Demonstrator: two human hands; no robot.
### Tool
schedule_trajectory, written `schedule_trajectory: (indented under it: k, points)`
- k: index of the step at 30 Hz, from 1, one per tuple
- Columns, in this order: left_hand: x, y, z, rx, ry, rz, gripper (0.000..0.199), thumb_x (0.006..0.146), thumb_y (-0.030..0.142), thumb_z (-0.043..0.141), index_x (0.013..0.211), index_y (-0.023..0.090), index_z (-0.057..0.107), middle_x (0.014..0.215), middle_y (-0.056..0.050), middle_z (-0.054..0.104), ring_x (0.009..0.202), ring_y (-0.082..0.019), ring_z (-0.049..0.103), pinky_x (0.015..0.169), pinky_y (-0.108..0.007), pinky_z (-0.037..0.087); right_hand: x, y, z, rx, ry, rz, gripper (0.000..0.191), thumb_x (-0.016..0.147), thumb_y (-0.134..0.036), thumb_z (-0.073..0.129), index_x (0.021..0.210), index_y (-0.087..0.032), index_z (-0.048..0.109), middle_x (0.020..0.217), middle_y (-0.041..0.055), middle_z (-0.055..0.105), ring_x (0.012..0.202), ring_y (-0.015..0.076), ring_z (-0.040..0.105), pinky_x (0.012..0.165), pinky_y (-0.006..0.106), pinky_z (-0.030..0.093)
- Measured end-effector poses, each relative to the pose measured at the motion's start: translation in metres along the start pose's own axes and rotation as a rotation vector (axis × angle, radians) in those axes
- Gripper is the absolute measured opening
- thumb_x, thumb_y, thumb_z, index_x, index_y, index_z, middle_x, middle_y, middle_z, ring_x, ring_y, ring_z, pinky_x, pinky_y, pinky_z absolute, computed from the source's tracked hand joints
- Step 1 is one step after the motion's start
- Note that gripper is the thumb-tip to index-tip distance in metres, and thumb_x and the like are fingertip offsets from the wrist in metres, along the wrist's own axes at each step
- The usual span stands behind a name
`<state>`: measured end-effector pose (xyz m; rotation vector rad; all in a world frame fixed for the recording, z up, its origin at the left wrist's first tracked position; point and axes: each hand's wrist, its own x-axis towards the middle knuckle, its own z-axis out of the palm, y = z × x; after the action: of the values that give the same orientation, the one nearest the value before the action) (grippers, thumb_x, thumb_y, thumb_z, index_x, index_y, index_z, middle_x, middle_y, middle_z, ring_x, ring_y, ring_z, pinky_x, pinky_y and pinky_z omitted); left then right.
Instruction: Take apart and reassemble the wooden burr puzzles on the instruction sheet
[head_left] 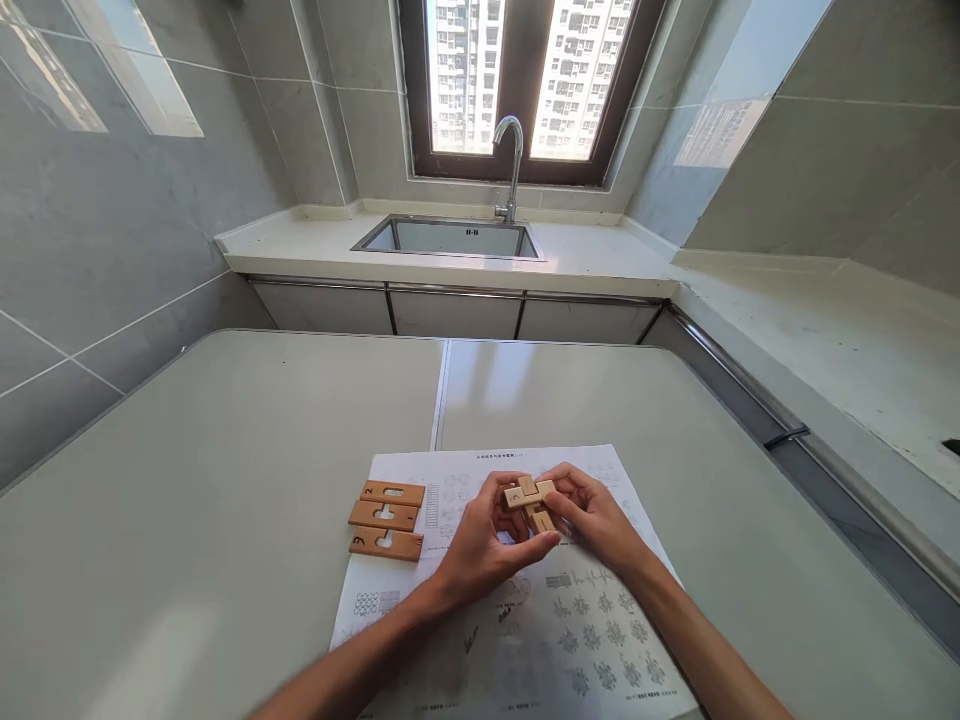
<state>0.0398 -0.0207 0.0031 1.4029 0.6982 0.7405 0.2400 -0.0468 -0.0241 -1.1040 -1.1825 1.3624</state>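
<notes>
Our left hand's [472, 550] fingers curl part-closed around the interlocking wooden puzzle blocks [528, 492], thumb below; our right hand's [604, 522] thumb and fingers pinch the crossing block, probably so the loose joints stay together. We hold them above the printed instruction sheet [630, 505], its diagrams within view. Three slotted wooden plates [406, 517] lie at its left edge, likely out of our hands' way. Beyond the table [225, 480], the sink's [450, 236] bottom is hidden, contents unclear.
</notes>
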Motion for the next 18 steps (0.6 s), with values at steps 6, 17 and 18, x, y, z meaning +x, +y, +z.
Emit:
schedule_trajectory:
  k: [6, 17, 18]
  points:
    - [0.0, -0.0009, 0.0001, 0.011, 0.012, 0.001, 0.058, 0.082, 0.04, 0.085, 0.125, 0.019, 0.053, 0.098, -0.004, 0.066, 0.08, -0.014, 0.064, 0.077, -0.03, 0.055, 0.0, -0.0027, 0.0004, -0.028, -0.003, -0.007, 0.037, 0.092, -0.057, 0.074, 0.103, -0.022, 0.068, 0.073, -0.0004, 0.063, 0.059, 0.0136, 0.048, 0.061, 0.028, 0.04]
    - [0.0004, 0.0015, -0.0007, 0.032, 0.002, 0.005, 0.057, 0.081, 0.041, 0.086, 0.123, 0.019, 0.054, 0.094, -0.003, 0.067, 0.074, -0.013, 0.061, 0.074, -0.029, 0.054, 0.0006, 0.0005, 0.0001, -0.042, -0.003, -0.011, 0.038, 0.093, -0.057, 0.073, 0.104, -0.022, 0.067, 0.072, -0.001, 0.061, 0.06, 0.0139, 0.048, 0.061, 0.028, 0.041]
    - [0.0008, 0.0008, -0.0007, 0.029, 0.005, 0.008, 0.057, 0.082, 0.041, 0.085, 0.123, 0.019, 0.054, 0.094, -0.003, 0.067, 0.075, -0.013, 0.062, 0.074, -0.029, 0.054, 0.0009, 0.0007, 0.0003, -0.041, 0.0, -0.009, 0.038, 0.093, -0.058, 0.072, 0.105, -0.022, 0.067, 0.073, -0.0005, 0.062, 0.06, 0.014, 0.048, 0.061, 0.028, 0.041]
